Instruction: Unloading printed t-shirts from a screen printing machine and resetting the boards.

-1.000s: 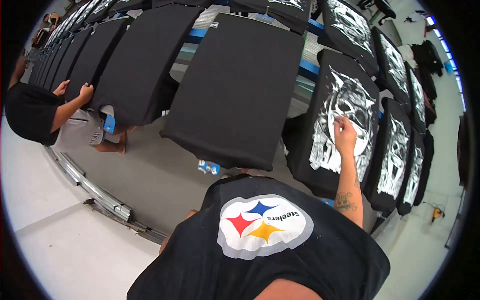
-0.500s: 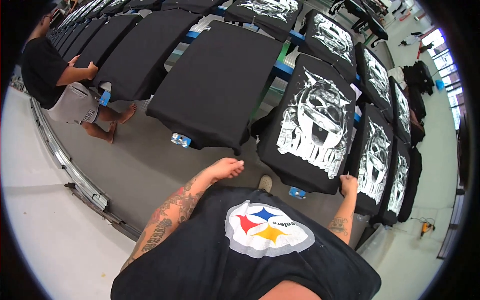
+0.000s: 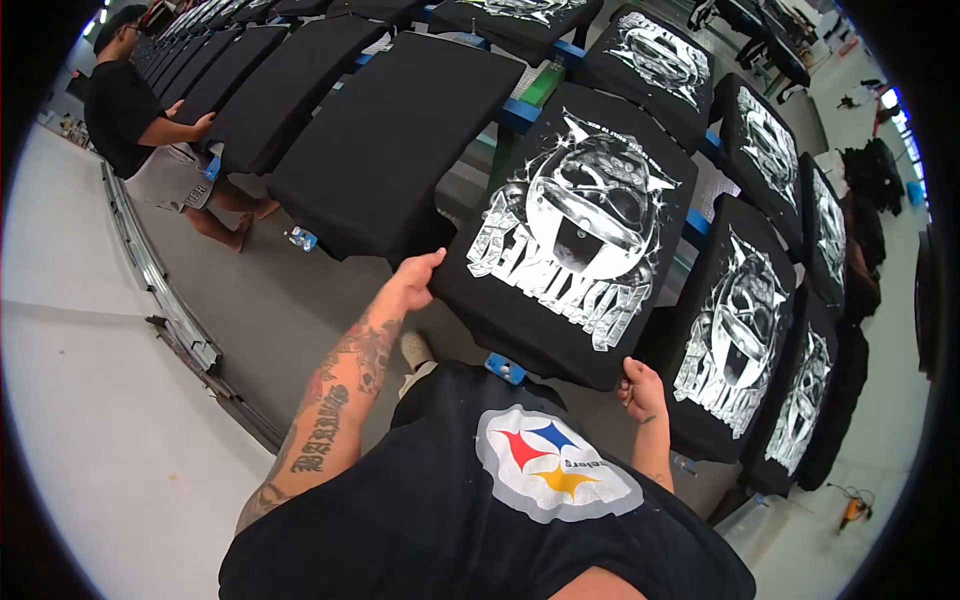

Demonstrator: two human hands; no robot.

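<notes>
A black T-shirt with a white skull-like print (image 3: 575, 235) is stretched over a board directly in front of me. My left hand (image 3: 420, 275) grips its left edge near the lower corner, with the fingers closed on the fabric. At the lower right corner, my right hand (image 3: 638, 388) pinches the same shirt. A blue fitting (image 3: 505, 368) shows below the board's front edge. To the left lies an unprinted black shirt (image 3: 375, 135) on its board, and to the right another printed shirt (image 3: 730, 340).
Many shirt-covered boards (image 3: 265, 95) run in rows over blue rails (image 3: 520, 113). A co-worker (image 3: 115, 115) stands at a board to the left. A metal rail (image 3: 175, 290) edges the grey floor (image 3: 280, 310). A yellow tool (image 3: 852, 510) lies at far right.
My right hand left the print for the shirt's lower corner. My left hand came into view and moved up-right onto the shirt's edge. The view has shifted, putting the printed board nearer the middle.
</notes>
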